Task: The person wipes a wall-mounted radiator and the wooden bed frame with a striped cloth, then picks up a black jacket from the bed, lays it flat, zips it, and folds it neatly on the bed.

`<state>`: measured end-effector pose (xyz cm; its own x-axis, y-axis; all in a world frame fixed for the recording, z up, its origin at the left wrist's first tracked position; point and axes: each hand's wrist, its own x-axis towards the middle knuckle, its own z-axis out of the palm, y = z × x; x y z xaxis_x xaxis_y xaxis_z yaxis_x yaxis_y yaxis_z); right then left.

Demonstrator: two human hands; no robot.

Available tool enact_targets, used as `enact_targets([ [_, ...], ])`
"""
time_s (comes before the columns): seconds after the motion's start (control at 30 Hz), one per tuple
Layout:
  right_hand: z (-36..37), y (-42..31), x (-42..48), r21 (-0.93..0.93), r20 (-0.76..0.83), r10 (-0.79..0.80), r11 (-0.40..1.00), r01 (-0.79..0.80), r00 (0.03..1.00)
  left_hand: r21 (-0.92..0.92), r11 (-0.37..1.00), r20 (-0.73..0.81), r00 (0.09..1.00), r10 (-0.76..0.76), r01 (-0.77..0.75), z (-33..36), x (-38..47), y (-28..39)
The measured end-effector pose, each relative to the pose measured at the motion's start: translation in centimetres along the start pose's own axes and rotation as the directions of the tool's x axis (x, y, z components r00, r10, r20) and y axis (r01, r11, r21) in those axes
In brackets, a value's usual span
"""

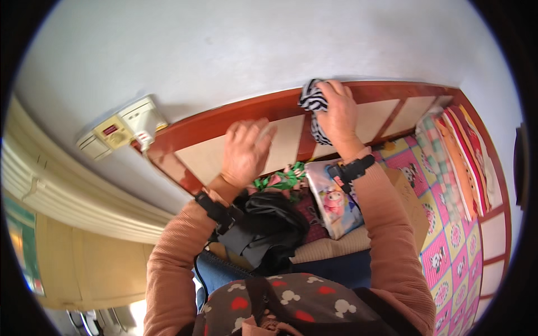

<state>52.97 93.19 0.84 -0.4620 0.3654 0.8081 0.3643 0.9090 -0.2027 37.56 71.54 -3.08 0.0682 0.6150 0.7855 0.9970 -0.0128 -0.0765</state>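
My right hand (338,111) holds a black-and-white striped cloth (314,100) against the top rail of a red-brown wooden headboard (269,107) with pale panels. Part of the cloth hangs down below my fingers over a panel. To the left, my left hand (247,149) is raised in front of the headboard, slightly blurred, its fingers apart and holding nothing. Below my hands lie a black garment (269,222), a green and pink patterned cloth (281,181) and a glossy pouch with a cartoon print (332,201).
A wall socket panel (126,124) with a plugged-in white charger sits left of the headboard. Folded blankets (462,159) are stacked at the right on a pink and yellow patterned sheet (441,256). A cardboard piece (410,201) lies by my right forearm. A pale curtain (84,210) hangs left.
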Motion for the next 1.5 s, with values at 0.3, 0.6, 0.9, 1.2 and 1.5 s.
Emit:
enact_targets([
  [0.3, 2.3, -7.3, -0.5, 0.082, 0.022, -0.072, 0.994, 0.07, 0.997, -0.14, 0.933, 0.354, 0.897, -0.265, 0.331, -4.0, -18.3, 2.3],
  [0.6, 5.6, -16.8, -0.8, 0.256, 0.059, -0.192, 0.951, 0.171, 0.98, -0.2, 0.875, 0.491, 0.818, -0.3, 0.441, -6.3, -26.7, 3.0],
  [0.9, 7.1, -23.0, -0.6, 0.206, 0.121, -0.2, 0.963, 0.173, 0.972, -0.124, 0.804, 0.538, 0.721, -0.438, 0.581, -12.7, -32.7, 0.8],
  [1.2, 9.2, -24.4, -1.0, 0.08, 0.121, -0.344, 0.938, 0.336, 0.931, 0.138, 0.604, 0.422, 0.505, -0.753, 0.785, -22.3, -42.4, -1.7],
  [1.5, 9.1, -23.2, -2.0, 0.105, 0.145, -0.33, 0.942, 0.317, 0.933, 0.295, 0.256, 0.215, 0.197, -0.957, 0.921, -35.7, -54.8, -0.9],
])
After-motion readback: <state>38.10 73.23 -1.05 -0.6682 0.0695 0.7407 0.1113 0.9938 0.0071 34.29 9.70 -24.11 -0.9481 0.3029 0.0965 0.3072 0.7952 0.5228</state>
